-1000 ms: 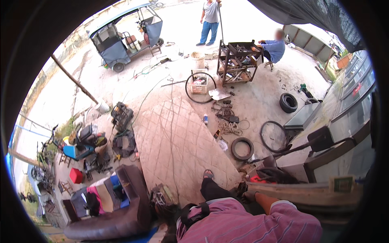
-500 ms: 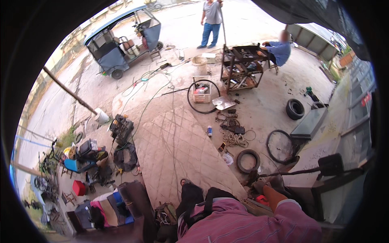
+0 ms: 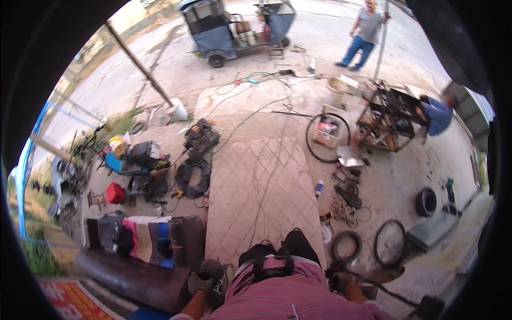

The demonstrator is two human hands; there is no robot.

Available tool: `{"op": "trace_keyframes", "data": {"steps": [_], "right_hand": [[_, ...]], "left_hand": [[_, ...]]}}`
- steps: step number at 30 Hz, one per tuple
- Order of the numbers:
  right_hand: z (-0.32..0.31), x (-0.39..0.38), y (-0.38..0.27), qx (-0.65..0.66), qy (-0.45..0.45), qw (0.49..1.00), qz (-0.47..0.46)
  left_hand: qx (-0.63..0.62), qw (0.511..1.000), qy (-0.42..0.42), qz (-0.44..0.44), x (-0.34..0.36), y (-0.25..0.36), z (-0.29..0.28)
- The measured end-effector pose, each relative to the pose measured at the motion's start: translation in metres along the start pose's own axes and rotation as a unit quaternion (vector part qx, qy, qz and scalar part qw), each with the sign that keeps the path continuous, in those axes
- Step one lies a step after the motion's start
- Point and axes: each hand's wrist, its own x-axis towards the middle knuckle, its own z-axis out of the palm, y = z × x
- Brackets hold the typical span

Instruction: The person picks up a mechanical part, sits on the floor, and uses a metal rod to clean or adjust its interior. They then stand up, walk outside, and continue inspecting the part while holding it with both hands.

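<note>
We now see our left hand [image 3: 200,282] by the brown sofa [image 3: 130,276], left of the scored slab [image 3: 258,186]; our right hand [image 3: 340,280] is right of the slab, near a tire [image 3: 346,233]. We can't tell either grip; handling unconfirmed.

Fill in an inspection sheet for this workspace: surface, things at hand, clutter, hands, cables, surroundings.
Surface: pale slab scored with crossing lines.
Things at hand: brown sofa at left, dark bar at right.
Clutter: tyre, heaped rope, red box on the ground.
Hands: left hand beside the sofa, right hand near the bar; grips unclear.
Cables: green line curving across the ground.
Surroundings: three-wheeler, tool rack, standing person, another person in blue.
</note>
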Motion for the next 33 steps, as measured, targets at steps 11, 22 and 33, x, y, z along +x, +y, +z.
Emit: {"op": "trace_keyframes", "data": {"steps": [11,22,33], "right_hand": [[0.005,0.049,-0.237,-0.133,0.148,0.980,-0.015],[0.152,0.090,-0.498,-0.293,0.181,0.938,-0.042],[0.378,0.183,-0.633,-0.447,0.144,0.882,-0.029]], "left_hand": [[-0.017,0.996,0.040,-0.075,0.071,0.165,-0.066],[0.005,0.990,-0.088,-0.114,0.110,0.256,-0.073],[-0.033,0.973,-0.081,-0.212,0.161,0.283,-0.042]]}}
